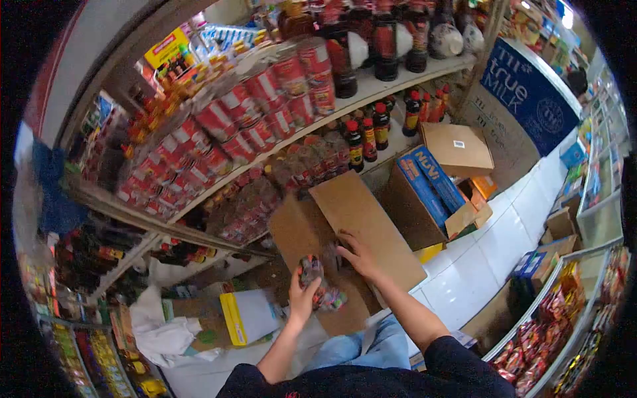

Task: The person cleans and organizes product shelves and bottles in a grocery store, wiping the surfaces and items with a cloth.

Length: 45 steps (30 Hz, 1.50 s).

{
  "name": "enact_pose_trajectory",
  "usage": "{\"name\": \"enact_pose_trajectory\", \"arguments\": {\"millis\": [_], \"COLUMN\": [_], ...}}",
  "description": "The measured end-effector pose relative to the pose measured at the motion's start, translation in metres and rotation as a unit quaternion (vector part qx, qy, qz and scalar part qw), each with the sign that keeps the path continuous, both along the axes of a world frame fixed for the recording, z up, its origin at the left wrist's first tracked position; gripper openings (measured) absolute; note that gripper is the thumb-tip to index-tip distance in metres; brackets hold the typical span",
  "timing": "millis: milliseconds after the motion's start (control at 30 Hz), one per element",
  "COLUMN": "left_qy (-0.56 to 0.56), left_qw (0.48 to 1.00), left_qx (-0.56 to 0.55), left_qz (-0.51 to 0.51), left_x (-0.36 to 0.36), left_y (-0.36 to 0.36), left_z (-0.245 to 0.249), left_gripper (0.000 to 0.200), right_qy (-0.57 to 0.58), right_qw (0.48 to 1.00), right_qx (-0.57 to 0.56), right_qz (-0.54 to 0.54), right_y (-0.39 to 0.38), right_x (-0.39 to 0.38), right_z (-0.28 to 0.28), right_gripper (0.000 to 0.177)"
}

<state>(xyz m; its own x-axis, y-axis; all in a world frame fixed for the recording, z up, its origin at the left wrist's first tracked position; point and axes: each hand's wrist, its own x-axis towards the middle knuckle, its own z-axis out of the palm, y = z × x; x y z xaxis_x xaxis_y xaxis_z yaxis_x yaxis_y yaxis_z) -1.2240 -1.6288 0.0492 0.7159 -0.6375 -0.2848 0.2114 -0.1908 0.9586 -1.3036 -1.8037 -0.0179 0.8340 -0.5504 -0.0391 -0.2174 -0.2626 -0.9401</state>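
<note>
An open cardboard box [361,209] stands in front of me with its flaps folded outward. My left hand [303,297] is closed around a clear plastic pack [310,268] over the box opening. Colourful contents show through the plastic, and the pack is a little blurred. Just below it, more colourful wrapped goods [330,298] lie against the box's near flap. My right hand [358,257] is open, fingers stretched out at the inner edge of the right flap.
Shelves ahead hold stacked red cans [245,106] and dark sauce bottles [380,126]. Right of the box stands a carton with blue NUVI packs [431,179]. A white plastic bag [159,325] and a yellow-and-white packet [249,317] lie left. Snack racks [541,318] line the right side.
</note>
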Motion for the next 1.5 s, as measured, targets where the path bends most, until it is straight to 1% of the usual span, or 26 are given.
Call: {"name": "enact_pose_trajectory", "arguments": {"millis": [33,100,133,200,267,300,367,433,500,567,600,633,700,767,833,900,967,1000,1033,1067,1100,1167,1333,1367,1433,1500], "left_qy": [-0.007,-0.045,-0.138,-0.104,-0.027,0.015,0.119,-0.046,-0.194,-0.240,-0.285,-0.287,-0.500,-0.491,-0.596,-0.603,-0.666,-0.628,-0.589,-0.580,-0.571,-0.574,-0.544,-0.543,-0.556,-0.568], "left_qw": [1.000,0.998,0.987,0.989,0.989,0.990,0.969,0.968,0.969,0.962,0.953,0.953,0.843,0.840,0.772,0.758,0.669,0.686,0.699,0.703,0.708,0.631,0.689,0.713,0.711,0.708], "left_qx": [0.005,0.035,0.066,0.014,-0.011,0.025,-0.067,0.068,0.063,0.034,0.001,0.002,0.047,0.048,-0.016,-0.019,-0.029,-0.012,0.005,0.028,0.051,0.146,0.039,0.012,0.036,0.058], "left_qz": [-0.011,-0.037,-0.057,-0.107,-0.143,-0.140,-0.207,-0.237,-0.141,-0.124,-0.101,-0.100,-0.193,-0.225,-0.220,-0.245,-0.328,-0.367,-0.406,-0.410,-0.413,-0.502,-0.478,-0.444,-0.429,-0.415], "left_x": [0.002,-0.005,-0.017,-0.012,-0.020,-0.026,-0.011,-0.001,0.007,0.028,0.037,0.044,0.054,0.044,0.031,0.029,0.036,0.035,0.033,0.034,0.035,0.020,0.031,0.031,0.024,0.015], "left_y": [-0.014,-0.039,-0.047,-0.056,-0.057,-0.064,-0.065,-0.071,-0.078,-0.082,-0.085,-0.087,-0.088,-0.095,-0.106,-0.111,-0.118,-0.127,-0.130,-0.128,-0.129,-0.134,-0.125,-0.125,-0.132,-0.144], "left_z": [0.001,0.003,0.010,-0.037,-0.034,-0.015,-0.025,0.006,0.018,0.016,0.012,0.006,-0.006,-0.005,-0.004,-0.014,-0.041,-0.045,-0.047,-0.049,-0.050,-0.016,-0.028,-0.032,-0.055,-0.071], "left_gripper": [0.049,0.051,0.052,0.054,0.056,0.057,0.051,0.044,0.038,0.036,0.035,0.035,0.037,0.043,0.050,0.053,0.048,0.041,0.035,0.030,0.026,0.023,0.021,0.020,0.021,0.021], "right_qy": [-0.007,-0.240,-0.282,-0.259,-0.175,-0.121,-0.083,-0.091,-0.106,-0.133,-0.117,-0.118,-0.245,-0.283,-0.318,-0.366,-0.359,-0.419,-0.452,-0.451,-0.448,-0.404,-0.217,-0.118,-0.126,-0.155], "right_qw": [1.000,0.955,0.932,0.953,0.978,0.979,0.942,0.929,0.917,0.749,0.827,0.827,0.945,0.938,0.930,0.902,0.891,0.846,0.801,0.804,0.759,0.798,0.805,0.845,0.801,0.753], "right_qx": [0.005,0.172,0.228,0.155,0.069,0.087,0.236,0.271,0.297,0.641,0.538,0.539,0.192,0.188,0.181,0.226,0.236,0.271,0.301,0.262,0.336,0.227,0.237,0.202,0.291,0.245], "right_qz": [-0.011,-0.002,0.021,-0.020,-0.086,-0.139,-0.225,-0.237,-0.243,-0.106,-0.114,-0.111,-0.101,-0.062,-0.025,-0.045,-0.148,-0.189,-0.252,-0.285,-0.332,-0.386,-0.499,-0.481,-0.507,-0.591], "right_y": [0.004,0.018,0.025,0.041,0.063,0.072,0.081,0.078,0.071,0.069,0.071,0.077,0.088,0.092,0.088,0.076,0.068,0.064,0.046,0.032,0.027,0.018,0.026,0.030,0.043,0.065], "right_x": [-0.007,-0.029,-0.038,-0.048,-0.058,-0.061,-0.061,-0.062,-0.067,-0.079,-0.081,-0.084,-0.088,-0.094,-0.104,-0.129,-0.160,-0.181,-0.191,-0.209,-0.228,-0.268,-0.269,-0.265,-0.226,-0.187], "right_z": [0.011,0.034,0.040,0.032,0.023,0.023,0.015,0.013,0.003,-0.021,-0.015,-0.007,0.013,0.040,0.057,0.059,0.049,0.020,0.040,0.038,0.021,-0.031,-0.074,-0.088,-0.093,-0.117], "right_gripper": [0.057,0.064,0.071,0.073,0.079,0.079,0.073,0.067,0.062,0.056,0.040,0.040,0.030,0.031,0.033,0.035,0.038,0.036,0.035,0.034,0.034,0.036,0.028,0.025,0.023,0.026]}}
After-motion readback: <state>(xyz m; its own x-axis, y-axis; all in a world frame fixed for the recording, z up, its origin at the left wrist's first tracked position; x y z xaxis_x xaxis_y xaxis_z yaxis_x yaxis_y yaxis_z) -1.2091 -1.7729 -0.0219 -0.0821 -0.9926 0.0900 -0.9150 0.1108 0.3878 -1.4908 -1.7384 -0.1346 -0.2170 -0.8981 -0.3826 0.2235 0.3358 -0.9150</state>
